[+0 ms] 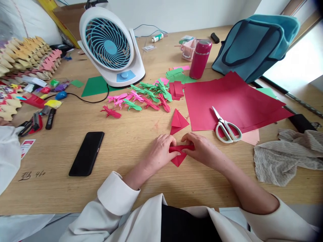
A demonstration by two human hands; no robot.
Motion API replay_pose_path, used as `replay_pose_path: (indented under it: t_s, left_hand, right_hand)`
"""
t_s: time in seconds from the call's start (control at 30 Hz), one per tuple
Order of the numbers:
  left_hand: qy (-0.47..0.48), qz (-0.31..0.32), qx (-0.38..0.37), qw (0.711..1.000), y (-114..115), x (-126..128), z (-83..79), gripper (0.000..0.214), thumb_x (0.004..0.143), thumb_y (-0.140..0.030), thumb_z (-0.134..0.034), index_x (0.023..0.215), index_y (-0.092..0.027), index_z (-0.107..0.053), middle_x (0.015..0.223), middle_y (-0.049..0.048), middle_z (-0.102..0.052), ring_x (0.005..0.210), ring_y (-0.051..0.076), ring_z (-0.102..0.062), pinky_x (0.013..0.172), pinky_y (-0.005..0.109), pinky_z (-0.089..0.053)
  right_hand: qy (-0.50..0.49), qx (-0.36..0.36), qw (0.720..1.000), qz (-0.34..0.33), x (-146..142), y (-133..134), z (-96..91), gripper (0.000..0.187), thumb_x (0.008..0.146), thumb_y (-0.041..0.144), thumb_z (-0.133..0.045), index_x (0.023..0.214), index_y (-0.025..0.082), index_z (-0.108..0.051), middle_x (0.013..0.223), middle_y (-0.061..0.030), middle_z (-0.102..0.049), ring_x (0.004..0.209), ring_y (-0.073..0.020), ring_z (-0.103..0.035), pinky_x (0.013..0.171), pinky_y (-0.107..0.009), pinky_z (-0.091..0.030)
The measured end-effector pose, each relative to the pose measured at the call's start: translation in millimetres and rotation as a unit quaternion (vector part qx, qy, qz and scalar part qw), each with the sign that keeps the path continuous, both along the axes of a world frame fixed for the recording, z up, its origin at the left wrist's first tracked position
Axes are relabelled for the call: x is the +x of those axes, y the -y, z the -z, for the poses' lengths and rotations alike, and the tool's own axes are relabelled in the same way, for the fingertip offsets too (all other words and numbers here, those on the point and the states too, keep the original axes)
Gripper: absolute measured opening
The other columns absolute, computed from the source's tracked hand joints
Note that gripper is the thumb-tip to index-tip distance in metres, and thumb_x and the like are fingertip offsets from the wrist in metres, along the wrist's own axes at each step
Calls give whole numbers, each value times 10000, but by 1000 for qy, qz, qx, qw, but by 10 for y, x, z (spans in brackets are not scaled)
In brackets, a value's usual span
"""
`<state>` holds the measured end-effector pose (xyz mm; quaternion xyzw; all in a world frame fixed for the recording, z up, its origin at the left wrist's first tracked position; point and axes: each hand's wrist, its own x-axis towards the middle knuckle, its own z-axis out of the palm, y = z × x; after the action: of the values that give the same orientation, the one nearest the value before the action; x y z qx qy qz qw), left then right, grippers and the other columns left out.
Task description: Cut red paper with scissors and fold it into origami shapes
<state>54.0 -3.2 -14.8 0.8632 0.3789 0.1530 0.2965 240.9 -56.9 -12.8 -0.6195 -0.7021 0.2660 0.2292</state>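
Near the table's front, my left hand (162, 149) and my right hand (199, 148) pinch the two sides of a small piece of red paper (178, 160). Its upper edge is folded over into a band, and a point faces toward me. Thumbs press on the paper; some of the fingers behind it are hidden. Just beyond my hands lies a folded red paper triangle (178, 121). White-handled scissors (224, 127) rest to the right, partly on large red paper sheets (234, 101). Farther back is a cluster of folded green, pink and red paper figures (148, 92).
A white fan (111, 47) stands at the back left, a red thermos (201, 58) and blue bag (254, 47) at the back right. A black phone (87, 154) lies left of my hands, a crumpled cloth (285, 158) right. Another person's white sleeve (8, 151) shows at the left edge.
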Motion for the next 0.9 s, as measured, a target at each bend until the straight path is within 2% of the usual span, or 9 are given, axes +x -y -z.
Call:
replay_pose_path:
  t_s: [0.1, 0.2, 0.33, 0.43, 0.53, 0.7, 0.8, 0.9]
  left_hand:
    - [36, 3, -55, 998, -6, -19, -13, 252, 734, -74, -681, 891, -213, -543, 884, -24, -657, 827, 157, -616, 763, 276, -447]
    - [56, 15, -92, 994, -15, -42, -51, 254, 744, -53, -645, 925, -218, -578, 900, -35, -680, 826, 136, -627, 746, 241, -440]
    - [43, 46, -97, 993, -22, -71, -121, 93, 792, -108, -632, 772, -195, -605, 783, -49, -640, 737, 113, -578, 666, 228, -391]
    - [53, 64, -104, 991, -24, -89, -152, 108, 816, -157, -639, 720, -180, -596, 734, -53, -600, 695, 99, -542, 641, 224, -368]
    - [43, 73, -98, 992, -32, -110, -160, 138, 826, -184, -642, 701, -176, -583, 706, -55, -570, 680, 94, -526, 638, 226, -357]
    - [33, 93, -106, 989, -32, -129, -191, 160, 833, -222, -644, 698, -170, -576, 710, -47, -574, 673, 95, -525, 629, 230, -357]
    - [35, 88, -123, 988, -19, -138, -225, 146, 834, -234, -629, 707, -166, -606, 725, -33, -598, 678, 105, -538, 626, 232, -371]
    - [45, 56, -159, 985, -46, -176, -255, 124, 834, -237, -603, 743, -171, -654, 715, -31, -621, 672, 114, -555, 611, 228, -389]
  right_hand:
    - [-58, -29, 998, -6, 8, -6, -9, 143, 773, 143, -630, 905, 198, -620, 781, -3, -608, 687, -144, -541, 626, -255, -395]
    - [-105, -53, 993, -17, 29, -13, -7, 135, 790, 185, -638, 923, 204, -652, 813, -5, -632, 715, -145, -565, 643, -253, -416]
    - [-128, -57, 990, -28, 56, -20, 3, 69, 778, 185, -651, 845, 197, -664, 829, -5, -622, 724, -138, -570, 656, -252, -424]
    - [-150, -68, 986, -35, 55, -22, -2, 11, 784, 183, -645, 783, 185, -657, 820, -5, -619, 721, -132, -568, 657, -251, -422]
    - [-166, -80, 982, -38, 39, -20, -27, 31, 783, 180, -644, 753, 179, -636, 787, 3, -613, 695, -124, -551, 633, -249, -408]
    - [-187, -91, 976, -57, 9, -12, -87, 11, 787, 168, -645, 781, 177, -649, 790, 4, -615, 691, -116, -549, 638, -243, -414]
    - [-208, -88, 972, -67, 4, -9, -88, 11, 789, 183, -660, 790, 174, -667, 805, -2, -618, 701, -116, -555, 645, -241, -424]
    - [-237, -75, 968, -40, 5, -15, -62, 75, 797, 233, -673, 766, 169, -647, 765, 2, -607, 659, -111, -532, 599, -240, -408]
